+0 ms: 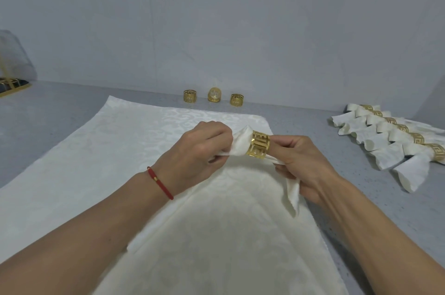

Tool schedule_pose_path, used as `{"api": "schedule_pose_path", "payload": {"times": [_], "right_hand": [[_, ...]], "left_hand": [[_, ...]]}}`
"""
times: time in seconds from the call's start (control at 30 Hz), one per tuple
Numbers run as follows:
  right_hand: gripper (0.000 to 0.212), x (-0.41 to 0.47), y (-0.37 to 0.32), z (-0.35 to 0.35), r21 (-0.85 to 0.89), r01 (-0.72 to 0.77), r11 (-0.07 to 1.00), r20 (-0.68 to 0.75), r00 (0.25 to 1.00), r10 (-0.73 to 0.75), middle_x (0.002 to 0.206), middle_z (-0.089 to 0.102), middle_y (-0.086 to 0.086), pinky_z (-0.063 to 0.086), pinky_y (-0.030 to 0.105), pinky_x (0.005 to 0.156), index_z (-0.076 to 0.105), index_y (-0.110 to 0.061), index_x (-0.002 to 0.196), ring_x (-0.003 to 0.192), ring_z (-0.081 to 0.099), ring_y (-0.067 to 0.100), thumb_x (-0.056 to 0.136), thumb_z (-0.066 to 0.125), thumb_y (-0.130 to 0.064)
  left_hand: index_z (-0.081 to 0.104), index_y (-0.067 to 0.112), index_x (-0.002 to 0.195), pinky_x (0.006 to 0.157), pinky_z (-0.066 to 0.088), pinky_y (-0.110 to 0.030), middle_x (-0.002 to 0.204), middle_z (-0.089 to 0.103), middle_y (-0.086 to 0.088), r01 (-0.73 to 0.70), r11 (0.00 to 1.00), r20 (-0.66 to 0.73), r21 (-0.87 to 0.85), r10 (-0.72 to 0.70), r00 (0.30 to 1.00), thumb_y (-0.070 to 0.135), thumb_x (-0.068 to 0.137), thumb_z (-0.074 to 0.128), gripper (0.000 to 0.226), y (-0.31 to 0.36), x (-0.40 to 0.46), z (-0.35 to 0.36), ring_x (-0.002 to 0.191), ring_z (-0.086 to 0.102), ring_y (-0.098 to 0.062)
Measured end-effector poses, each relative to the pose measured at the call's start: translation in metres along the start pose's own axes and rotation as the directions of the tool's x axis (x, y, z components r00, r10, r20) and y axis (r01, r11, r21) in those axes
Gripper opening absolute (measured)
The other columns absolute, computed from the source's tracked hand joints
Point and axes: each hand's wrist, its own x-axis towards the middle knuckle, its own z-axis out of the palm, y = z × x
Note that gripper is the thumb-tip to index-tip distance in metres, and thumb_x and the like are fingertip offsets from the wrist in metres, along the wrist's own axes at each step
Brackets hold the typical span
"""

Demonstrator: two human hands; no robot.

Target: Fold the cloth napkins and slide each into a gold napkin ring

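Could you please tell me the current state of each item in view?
White folded cloth napkin: held, partly threaded.
Gold fretwork napkin ring: around that napkin.
Left hand: gripping napkin end.
Right hand: gripping other end.
Three spare gold rings: unused, by wall.
Finished ringed napkins: overlapping row.

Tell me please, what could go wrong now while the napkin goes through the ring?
The gold ring sits near the napkin end that the left hand pinches, so it may slip off. The tail hanging under the right hand might bunch and undo the fold.
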Motion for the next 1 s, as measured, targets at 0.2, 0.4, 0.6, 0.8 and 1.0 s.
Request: {"api": "schedule_pose_path", "payload": {"times": [0.2, 0.4, 0.6, 0.8, 1.0], "right_hand": [[0.013, -0.006, -0.005, -0.003, 0.054, -0.027, 0.998, 0.066, 0.998, 0.024, 0.062, 0.066, -0.005, 0.037, 0.013, 0.041, 0.083, -0.013, 0.097, 0.042, 0.048, 0.003, 0.089, 0.076, -0.019], [0.017, -0.002, 0.0, 0.001, -0.021, 0.039, 0.999, 0.01, 0.999, -0.039, 0.072, 0.062, 0.002, 0.025, 0.022, 0.048, 0.084, -0.02, 0.093, 0.059, 0.032, 0.012, 0.08, 0.083, -0.03], [0.012, -0.007, -0.002, 0.002, 0.019, 0.018, 1.0, 0.015, 1.0, -0.019, 0.06, 0.064, -0.008, 0.034, 0.016, 0.043, 0.084, -0.017, 0.095, 0.045, 0.045, 0.004, 0.084, 0.08, -0.022], [0.007, -0.007, -0.003, 0.007, 0.014, 0.084, 0.996, -0.053, 0.995, -0.084, 0.071, 0.063, 0.003, 0.031, 0.023, 0.054, 0.084, -0.013, 0.086, 0.061, 0.044, 0.018, 0.08, 0.083, -0.018], [0.01, -0.017, -0.003, 0.02, 0.045, 0.165, 0.985, 0.078, 0.983, -0.168, 0.072, 0.076, 0.003, 0.049, 0.018, 0.06, 0.082, -0.004, 0.09, 0.061, 0.068, 0.009, 0.081, 0.083, -0.01]], "left_hand": [[0.056, -0.002, 0.074, 0.065, 0.046, -0.042, 0.084, 0.061, -0.011, -0.04, 0.999, 0.033, -0.031, 0.041, 0.999, -0.013, 0.076, 0.062, 0.013, 0.001, 0.0, 0.0, 0.074, 0.057, -0.033], [0.057, -0.001, 0.075, 0.064, 0.046, -0.039, 0.083, 0.061, -0.01, 0.0, 0.995, 0.029, -0.104, 0.003, 1.0, -0.009, 0.075, 0.065, 0.012, 0.001, -0.002, 0.0, 0.074, 0.059, -0.032], [0.057, 0.001, 0.076, 0.061, 0.045, -0.038, 0.083, 0.06, -0.008, 0.021, 0.984, 0.008, -0.174, -0.02, 1.0, -0.008, 0.075, 0.069, 0.015, 0.002, -0.001, 0.001, 0.072, 0.057, -0.028], [0.052, 0.03, 0.108, 0.077, 0.05, -0.032, 0.118, 0.059, 0.014, 0.4, 0.818, 0.161, -0.414, -0.367, 0.916, 0.036, 0.067, 0.088, 0.055, 0.008, 0.004, -0.007, 0.092, 0.06, -0.013], [0.068, 0.032, 0.115, 0.085, 0.048, -0.034, 0.111, 0.069, 0.02, 0.489, 0.74, 0.328, -0.463, -0.369, 0.869, 0.047, 0.085, 0.073, 0.033, 0.012, 0.009, -0.005, 0.105, 0.06, -0.013]]}}
